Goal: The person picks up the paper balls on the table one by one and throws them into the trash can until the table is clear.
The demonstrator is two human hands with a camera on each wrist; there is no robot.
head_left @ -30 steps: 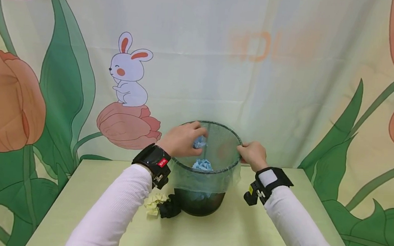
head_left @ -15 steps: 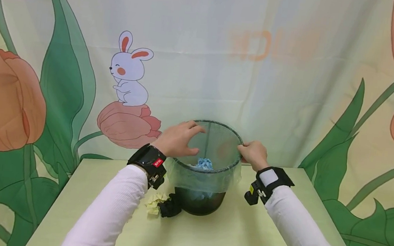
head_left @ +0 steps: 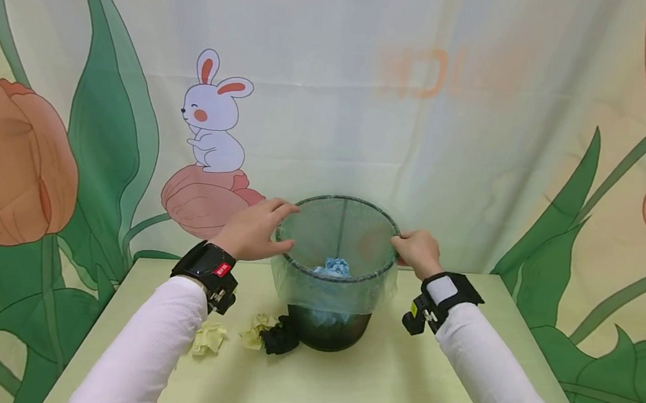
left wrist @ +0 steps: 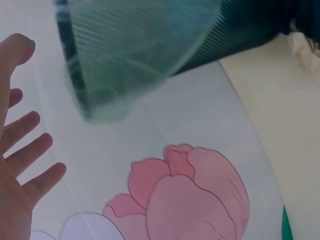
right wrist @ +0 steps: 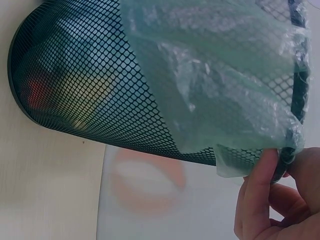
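A black mesh wastebasket [head_left: 326,333] stands upright on the table, lined with a thin green plastic bag [right wrist: 190,85] folded over its rim. My right hand [head_left: 418,253] pinches the bag-covered rim on the right side, thumb and fingers on either side of it. My left hand [head_left: 256,229] is beside the rim on the left, fingers spread and holding nothing; in the left wrist view its fingertips are apart from the bag. Crumpled blue paper [head_left: 335,267] shows inside the basket. Through the mesh in the right wrist view, blurred red and yellow shapes show low down.
Crumpled yellow paper [head_left: 254,332] and crumpled black paper [head_left: 281,336] lie against the basket's front left. Another crumpled yellow paper [head_left: 209,338] lies beside the left forearm. Behind the table [head_left: 351,399] hangs a printed cloth backdrop [head_left: 321,97].
My left hand has let go of a blue crumpled paper into the basket, opened, and drawn back left past the rim. A second yellow paper has come into view. The right hand keeps its hold.
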